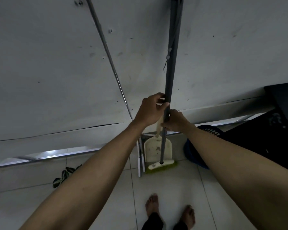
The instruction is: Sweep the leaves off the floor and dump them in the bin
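Broom handle (170, 80), both hands' fingers (165, 106) apparently wrapped round

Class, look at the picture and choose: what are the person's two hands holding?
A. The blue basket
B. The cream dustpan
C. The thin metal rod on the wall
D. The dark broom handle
D: the left hand and right hand both grip the broom handle, one just above the other.

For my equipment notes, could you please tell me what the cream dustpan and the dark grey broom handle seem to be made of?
Cream dustpan: probably moulded plastic, matte, with brownish stains on its pan. Dark grey broom handle: smooth and even with a dull sheen; coated metal or plastic, I cannot tell which.
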A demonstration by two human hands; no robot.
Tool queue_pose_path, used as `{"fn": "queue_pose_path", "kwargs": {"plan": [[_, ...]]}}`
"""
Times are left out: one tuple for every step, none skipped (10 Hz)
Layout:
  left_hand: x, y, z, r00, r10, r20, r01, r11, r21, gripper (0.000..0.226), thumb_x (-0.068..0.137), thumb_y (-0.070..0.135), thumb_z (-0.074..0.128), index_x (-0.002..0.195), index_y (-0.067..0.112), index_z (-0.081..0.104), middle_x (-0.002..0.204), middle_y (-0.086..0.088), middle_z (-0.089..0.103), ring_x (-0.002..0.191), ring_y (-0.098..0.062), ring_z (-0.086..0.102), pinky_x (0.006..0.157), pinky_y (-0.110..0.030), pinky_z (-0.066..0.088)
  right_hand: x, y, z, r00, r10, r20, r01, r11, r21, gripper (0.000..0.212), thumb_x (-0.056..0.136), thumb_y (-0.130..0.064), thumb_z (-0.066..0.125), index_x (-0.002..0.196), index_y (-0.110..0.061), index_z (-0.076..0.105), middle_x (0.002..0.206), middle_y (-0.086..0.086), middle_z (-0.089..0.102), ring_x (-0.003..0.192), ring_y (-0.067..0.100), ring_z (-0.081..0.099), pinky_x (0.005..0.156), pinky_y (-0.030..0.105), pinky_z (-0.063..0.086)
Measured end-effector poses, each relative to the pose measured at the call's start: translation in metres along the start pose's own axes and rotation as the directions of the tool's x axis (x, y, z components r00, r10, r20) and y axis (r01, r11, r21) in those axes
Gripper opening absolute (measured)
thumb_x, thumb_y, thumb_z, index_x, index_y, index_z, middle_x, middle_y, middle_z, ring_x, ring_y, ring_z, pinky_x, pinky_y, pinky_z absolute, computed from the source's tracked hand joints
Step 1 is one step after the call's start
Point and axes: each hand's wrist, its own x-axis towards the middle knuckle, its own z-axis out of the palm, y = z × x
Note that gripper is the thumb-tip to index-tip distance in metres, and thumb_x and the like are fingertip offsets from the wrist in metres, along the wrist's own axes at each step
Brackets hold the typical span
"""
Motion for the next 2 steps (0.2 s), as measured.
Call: {"fn": "queue_pose_path", "kwargs": {"plan": [[-0.010, 0.010, -0.001, 0.998, -0.009, 0.058, 0.005, 0.998, 0.061, 0.032, 0.094, 0.028, 0.065, 0.124, 0.017, 0.064, 0.120, 0.001, 0.072, 0.106, -0.013, 0.069, 0.089, -0.019, 0.051, -0.023, -0.003, -0.011, 0.997, 0.054, 0.063, -0.054, 0.999, -0.007, 0.061, 0.087, -0.029, 0.080, 0.136, -0.007, 0.052, 0.128, 0.016, 0.063, 0.108, 0.033, 0.068, 0.090, 0.042, 0.059], [-0.011, 0.025, -0.014, 0.987, -0.107, 0.116, 0.089, 0.984, 0.153, 0.045, 0.092, 0.032, 0.068, 0.133, 0.015, 0.058, 0.129, -0.004, 0.066, 0.116, -0.018, 0.064, 0.098, -0.026, 0.050, -0.048, -0.017, -0.032, 0.991, 0.092, 0.096, -0.092, 0.996, -0.013, 0.073, 0.086, -0.039, 0.081, 0.141, -0.006, 0.047, 0.137, 0.017, 0.057, 0.116, 0.035, 0.063, 0.091, 0.044, 0.059]]}}
